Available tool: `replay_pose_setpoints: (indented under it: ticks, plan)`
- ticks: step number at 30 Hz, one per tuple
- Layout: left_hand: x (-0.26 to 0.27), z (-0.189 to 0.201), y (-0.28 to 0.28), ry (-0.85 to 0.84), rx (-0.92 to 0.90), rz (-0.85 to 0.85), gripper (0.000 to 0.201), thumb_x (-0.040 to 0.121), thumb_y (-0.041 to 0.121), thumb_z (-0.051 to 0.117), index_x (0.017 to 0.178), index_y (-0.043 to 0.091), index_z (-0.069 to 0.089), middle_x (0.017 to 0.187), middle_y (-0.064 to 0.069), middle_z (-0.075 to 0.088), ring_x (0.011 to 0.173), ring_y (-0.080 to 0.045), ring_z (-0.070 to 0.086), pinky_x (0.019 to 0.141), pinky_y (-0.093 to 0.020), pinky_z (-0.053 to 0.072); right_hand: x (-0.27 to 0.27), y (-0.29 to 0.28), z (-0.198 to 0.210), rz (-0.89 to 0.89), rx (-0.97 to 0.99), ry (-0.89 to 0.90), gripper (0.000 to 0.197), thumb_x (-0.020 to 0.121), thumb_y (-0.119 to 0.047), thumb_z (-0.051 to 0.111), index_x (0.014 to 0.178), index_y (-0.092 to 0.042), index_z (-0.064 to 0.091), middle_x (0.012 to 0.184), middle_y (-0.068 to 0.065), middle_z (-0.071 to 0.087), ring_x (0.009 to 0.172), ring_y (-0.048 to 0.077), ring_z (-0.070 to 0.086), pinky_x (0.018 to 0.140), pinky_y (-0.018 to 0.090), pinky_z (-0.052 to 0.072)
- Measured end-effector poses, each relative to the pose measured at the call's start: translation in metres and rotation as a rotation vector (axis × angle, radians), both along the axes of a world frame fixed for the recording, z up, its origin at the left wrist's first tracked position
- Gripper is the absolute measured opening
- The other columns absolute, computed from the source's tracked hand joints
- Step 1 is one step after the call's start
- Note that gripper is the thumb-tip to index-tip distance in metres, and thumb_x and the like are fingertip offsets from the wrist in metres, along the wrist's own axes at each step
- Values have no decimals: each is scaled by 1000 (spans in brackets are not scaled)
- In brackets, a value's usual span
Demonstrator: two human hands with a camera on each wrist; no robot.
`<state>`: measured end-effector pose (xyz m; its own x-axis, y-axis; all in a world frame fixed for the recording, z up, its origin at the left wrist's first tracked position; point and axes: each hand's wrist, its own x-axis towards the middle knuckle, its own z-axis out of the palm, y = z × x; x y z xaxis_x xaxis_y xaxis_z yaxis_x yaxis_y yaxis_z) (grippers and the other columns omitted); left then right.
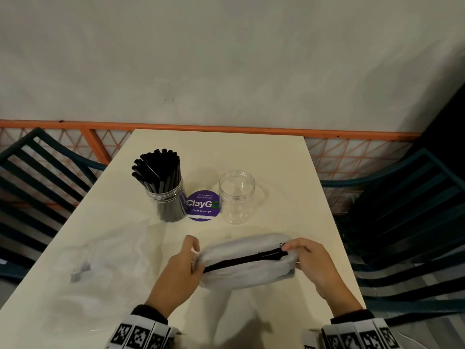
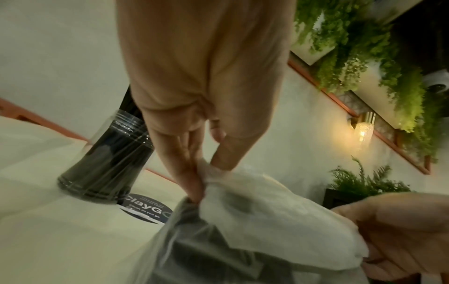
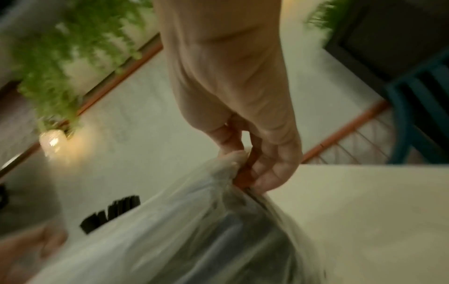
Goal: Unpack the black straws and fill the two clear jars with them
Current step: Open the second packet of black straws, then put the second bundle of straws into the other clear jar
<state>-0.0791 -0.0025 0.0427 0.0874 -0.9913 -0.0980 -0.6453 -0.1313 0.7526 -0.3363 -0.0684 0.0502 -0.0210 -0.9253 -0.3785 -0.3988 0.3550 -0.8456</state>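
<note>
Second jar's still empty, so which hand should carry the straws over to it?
Probably the right hand: the empty clear plastic jar stands on its side, while the left hand can keep pinching the translucent plastic bag.

Full jar (image 1: 168, 200): clear plastic, upright on the desk (image 1: 276, 152), far left of the middle; packed with black straws (image 1: 156, 170) that stand on end, lean slightly left and stick out well above its rim.
Empty jar (image 1: 236, 197): clear plastic, upright, mouth open, to the right of the full one and apart from it.
Straw packet (image 1: 247, 263): whitish see-through plastic bag lying across the near middle of the desk; a dark line of black straws shows through it lengthwise, rising a little to the right; held at both ends, left hand (image 1: 180, 269) pinching the left end, right hand (image 1: 314, 263) pinching the right end.
</note>
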Motion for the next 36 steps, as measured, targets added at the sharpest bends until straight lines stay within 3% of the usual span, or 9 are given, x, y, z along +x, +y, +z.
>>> replay_pose_setpoints:
  ticks: [5,10,14,19,22,26,30,33,36]
  plan:
    - [-6,-4,0,-149,-90,-164,31,83,0,41,69,23,56,78,12,42,69,-2,45,64,-9,35,18,8,-2,68,-138,394,18,84,-14,56,86,0,67,90,16,68,83,30,62,73,36,50]
    - [-16,-12,-10,-148,-107,187,21,82,6,53,90,16,70,85,3,54,77,-15,53,67,-12,34,38,20,-3,206,-174,510,42,85,-2,46,126,-11,51,116,9,49,108,28,51,92,36,45]
    - [-12,-15,-16,-170,-115,348,13,78,22,67,88,15,71,84,-5,66,73,-15,52,68,-21,36,46,26,2,407,-203,563,54,86,-9,45,138,-17,36,125,4,44,121,23,42,98,33,36]
    - [0,-10,-17,-51,10,312,35,78,3,59,107,23,63,102,-5,41,84,-17,48,86,-28,42,33,14,-2,392,-197,509,48,84,-8,46,129,-24,46,120,-2,49,119,20,43,101,34,36]
    - [6,-8,-16,136,74,246,37,83,1,48,105,28,63,106,-6,41,82,-3,44,78,-18,38,23,5,-12,243,-256,364,36,84,-3,46,93,-31,67,100,-5,58,103,20,55,96,38,43]
    - [5,-9,-13,277,73,216,44,83,-5,39,89,28,68,103,1,54,94,-4,50,71,-11,39,16,1,-21,9,-226,233,48,79,5,44,56,-32,66,87,-2,69,90,19,59,84,30,45]
    - [-4,-6,-11,245,-27,126,39,80,6,36,86,34,63,101,8,51,97,-3,49,74,4,33,11,0,-25,35,-170,313,37,82,-1,46,67,-27,68,97,0,62,98,23,57,90,34,44]
    - [-2,-4,-13,146,-22,23,42,85,-2,41,102,31,60,106,9,43,97,6,44,75,7,28,11,-1,-13,306,-275,658,21,85,-13,54,99,-23,65,100,-2,35,106,23,42,90,30,35]
    - [2,1,-15,94,-32,-15,41,87,-3,44,114,23,60,111,6,40,85,4,48,73,6,32,27,-2,8,462,-483,540,21,81,-8,57,97,-17,68,98,2,50,97,20,51,86,29,41]
